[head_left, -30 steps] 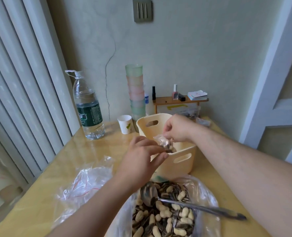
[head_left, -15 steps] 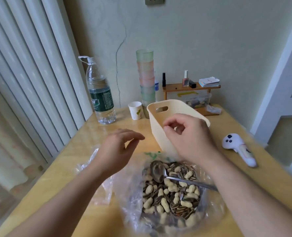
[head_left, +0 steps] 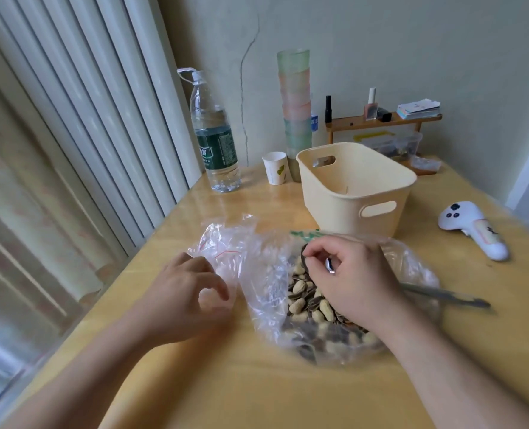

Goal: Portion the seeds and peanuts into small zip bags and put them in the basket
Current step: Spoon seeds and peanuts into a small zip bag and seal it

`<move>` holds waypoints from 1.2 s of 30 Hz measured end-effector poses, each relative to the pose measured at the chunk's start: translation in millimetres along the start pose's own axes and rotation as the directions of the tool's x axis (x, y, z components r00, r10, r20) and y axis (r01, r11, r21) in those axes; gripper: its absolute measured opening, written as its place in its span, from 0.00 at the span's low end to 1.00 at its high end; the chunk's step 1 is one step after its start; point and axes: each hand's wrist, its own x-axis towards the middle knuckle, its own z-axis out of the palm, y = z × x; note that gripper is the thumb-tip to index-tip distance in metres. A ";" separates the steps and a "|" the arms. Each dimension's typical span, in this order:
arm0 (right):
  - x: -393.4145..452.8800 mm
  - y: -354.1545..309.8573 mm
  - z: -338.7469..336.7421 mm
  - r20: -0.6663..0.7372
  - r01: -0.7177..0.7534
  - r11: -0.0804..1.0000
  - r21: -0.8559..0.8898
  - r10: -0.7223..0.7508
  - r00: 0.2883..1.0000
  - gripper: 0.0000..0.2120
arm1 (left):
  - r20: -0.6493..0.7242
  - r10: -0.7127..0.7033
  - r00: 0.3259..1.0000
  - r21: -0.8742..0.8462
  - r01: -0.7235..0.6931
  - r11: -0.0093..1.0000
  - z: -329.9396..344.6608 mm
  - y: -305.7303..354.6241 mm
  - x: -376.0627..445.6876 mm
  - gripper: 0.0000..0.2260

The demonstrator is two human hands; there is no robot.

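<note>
At nine o'clock stands a white ribbed radiator point(head_left: 80, 125) beside the yellow wooden table point(head_left: 226, 382). At eleven o'clock on the table stands a clear plastic water bottle with a green label point(head_left: 215, 140), a small white paper cup point(head_left: 275, 167) just to its right, then a tall stack of pastel plastic cups point(head_left: 295, 109).

Near the centre, the left hand point(head_left: 188, 292) rests with curled fingers on the edge of a heap of small clear zip bags with red seal lines point(head_left: 223, 246); whether it pinches a bag I cannot tell.

Just right of it lies a large clear plastic bag of peanuts and striped sunflower seeds point(head_left: 306, 301), open at the top. The right hand point(head_left: 353, 280) hovers over it, fingers curled round the metal spoon point(head_left: 442, 297), whose handle points to three o'clock.

At one o'clock, touching the big bag's far edge, sits the cream plastic basket with cut-out handles point(head_left: 359, 193); its contents are hidden. Behind it stands a small wooden shelf point(head_left: 384, 122) carrying little bottles. At three o'clock lies a white handheld controller point(head_left: 473, 230).
</note>
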 end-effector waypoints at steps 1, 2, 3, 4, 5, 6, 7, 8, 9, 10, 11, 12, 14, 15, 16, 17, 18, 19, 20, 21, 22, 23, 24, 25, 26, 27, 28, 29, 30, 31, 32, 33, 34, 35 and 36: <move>-0.1 1.0 1.2 0.007 -0.003 1.000 -0.001 0.003 1.000 0.07 | 0.019 0.009 1.000 0.024 -0.009 1.000 3.3 0.5 -5.7 0.11; -0.5 1.6 1.9 0.013 -0.003 1.000 -0.001 0.003 1.000 0.07 | 0.014 0.016 1.000 0.050 -0.017 0.999 5.7 0.2 -8.8 0.12; -1.1 1.7 2.5 0.020 -0.001 1.000 -0.002 0.001 1.000 0.08 | -0.012 0.024 1.000 0.076 -0.023 0.997 7.0 0.5 -10.1 0.11; -1.7 1.5 3.4 0.028 0.000 1.000 -0.002 0.000 1.000 0.08 | -0.043 0.039 0.998 0.107 -0.034 0.994 8.1 0.4 -9.7 0.08; -2.2 1.2 3.8 0.034 0.001 1.000 0.000 -0.001 0.999 0.08 | -0.065 0.053 0.996 0.139 -0.044 0.989 9.1 1.1 -8.1 0.06; -2.1 0.9 3.9 0.041 0.001 1.000 0.000 -0.001 0.999 0.08 | -0.069 0.062 0.996 0.164 -0.050 0.985 10.1 1.8 -6.5 0.05; -2.1 0.4 3.5 0.049 0.002 1.000 0.001 -0.002 0.999 0.08 | -0.071 0.063 0.995 0.175 -0.050 0.983 11.2 2.4 -5.4 0.06; -2.3 -0.6 2.8 0.056 -0.002 1.000 0.003 0.002 0.998 0.08 | -0.082 0.058 0.995 0.174 -0.043 0.984 10.9 2.9 -4.2 0.07; -2.4 -1.5 2.2 0.060 -0.010 1.000 0.008 0.009 0.998 0.08 | -0.120 0.046 0.992 0.164 -0.026 0.986 7.1 5.3 -2.3 0.06; -2.3 -2.2 1.5 0.063 -0.024 1.000 0.015 0.023 0.998 0.08 | -0.185 0.019 0.983 0.121 0.003 0.993 -0.5 8.4 1.0 0.04; -1.8 -2.7 0.7 0.064 -0.041 0.999 0.021 0.040 0.997 0.08 | -0.263 -0.041 0.964 0.019 0.048 0.999 -11.1 13.0 5.9 0.04; -1.2 -2.9 -0.1 0.060 -0.057 0.998 0.027 0.055 0.997 0.08 | -0.333 -0.137 0.933 -0.119 0.103 0.988 -23.2 19.4 12.0 0.05; -0.3 -3.2 -1.4 0.051 -0.081 0.996 0.047 0.078 0.996 0.08 | -0.419 -0.292 0.859 -0.360 0.138 0.923 -46.2 35.6 24.8 0.04; -0.3 -3.5 -1.7 0.049 -0.099 0.992 0.079 0.096 0.994 0.08 | -0.449 -0.316 0.836 -0.421 0.114 0.900 -54.9 46.3 30.2 0.05; -0.5 -4.5 -2.3 0.047 -0.117 0.985 0.125 0.112 0.993 0.08 | -0.463 -0.314 0.829 -0.458 0.079 0.885 -60.5 58.6 34.5 0.05; -1.1 -5.5 -3.1 0.042 -0.127 0.976 0.179 0.121 0.992 0.08 | -0.457 -0.303 0.837 -0.492 0.046 0.869 -62.4 71.9 38.7 0.06; -1.5 -7.6 -4.4 0.025 -0.124 0.964 0.234 0.121 0.992 0.08 | -0.436 -0.290 0.852 -0.534 0.014 0.845 -60.6 83.9 43.0 0.07; -1.3 -9.8 -5.8 -0.010 -0.105 0.952 0.288 0.113 0.994 0.07 | -0.401 -0.280 0.872 -0.595 -0.016 0.803 -56.6 95.6 47.5 0.09; -0.7 -11.8 -7.8 -0.057 -0.073 0.942 0.328 0.097 0.994 0.05 | -0.359 -0.267 0.894 -0.669 -0.047 0.742 -50.2 104.5 53.0 0.10; 0.3 -13.2 -10.4 -0.101 -0.036 0.936 0.350 0.076 0.992 0.03 | -0.316 -0.253 0.914 -0.745 -0.074 0.663 -43.2 112.1 58.5 0.11; 1.1 -14.3 -13.2 -0.132 -0.002 0.934 0.357 0.053 0.990 0.04 | -0.275 -0.236 0.932 -0.813 -0.094 0.574 -35.7 118.8 63.8 0.11; 1.6 -14.9 -15.7 -0.142 0.020 0.935 0.355 0.033 0.989 0.07 | -0.234 -0.220 0.947 -0.868 -0.102 0.487 -27.8 123.9 68.4 0.11; 2.1 -15.4 -17.8 -0.133 0.025 0.937 0.349 0.023 0.991 0.09 | -0.198 -0.201 0.959 -0.905 -0.100 0.414 -20.2 128.6 72.5 0.11; 2.6 -16.2 -19.8 -0.113 0.009 0.941 0.340 0.031 0.993 0.10 | -0.163 -0.180 0.970 -0.931 -0.091 0.353 -13.6 133.1 75.6 0.10; 3.0 -16.5 -21.1 -0.093 -0.020 0.944 0.328 0.053 0.994 0.11 | -0.138 -0.159 0.978 -0.950 -0.086 0.301 -7.5 136.9 77.6 0.10; 3.3 -15.7 -21.8 -0.083 -0.056 0.951 0.306 0.085 0.993 0.13 | -0.128 -0.143 0.981 -0.961 -0.087 0.263 -2.2 139.3 79.5 0.11; 3.6 -14.7 -22.5 -0.080 -0.091 0.957 0.275 0.117 0.990 0.14 | -0.128 -0.133 0.983 -0.967 -0.093 0.237 3.2 140.1 81.1 0.11; 4.0 -12.9 -23.0 -0.075 -0.120 0.963 0.242 0.142 0.987 0.15 | -0.124 -0.128 0.984 -0.972 -0.094 0.215 7.9 139.4 82.5 0.12; 4.6 -11.0 -23.4 -0.068 -0.143 0.966 0.217 0.161 0.985 0.16 | -0.121 -0.121 0.985 -0.975 -0.095 0.202 12.0 137.1 83.7 0.12; 5.6 -9.0 -24.0 -0.062 -0.164 0.967 0.195 0.179 0.982 0.16 | -0.119 -0.109 0.987 -0.976 -0.096 0.197 15.5 134.8 84.5 0.12; 6.7 -7.6 -24.6 -0.059 -0.182 0.968 0.172 0.194 0.979 0.16 | -0.123 -0.093 0.988 -0.973 -0.101 0.208 18.3 132.5 84.6 0.12; 7.9 -6.4 -24.8 -0.051 -0.200 0.968 0.153 0.210 0.976 0.16 | -0.132 -0.078 0.988 -0.967 -0.111 0.230 20.4 130.4 84.0 0.11; 8.7 -6.0 -24.6 -0.034 -0.218 0.965 0.149 0.225 0.974 0.15 | -0.147 -0.070 0.987 -0.957 -0.124 0.261 22.1 128.0 83.0 0.10; 8.6 -6.8 -24.6 -0.014 -0.232 0.960 0.156 0.237 0.971 0.13 | -0.163 -0.074 0.984 -0.948 -0.135 0.289 22.5 126.3 81.3 0.09; 8.4 -7.9 -24.5 0.001 -0.241 0.957 0.162 0.244 0.970 0.12 | -0.180 -0.086 0.980 -0.938 -0.144 0.316 22.6 124.6 79.1 0.08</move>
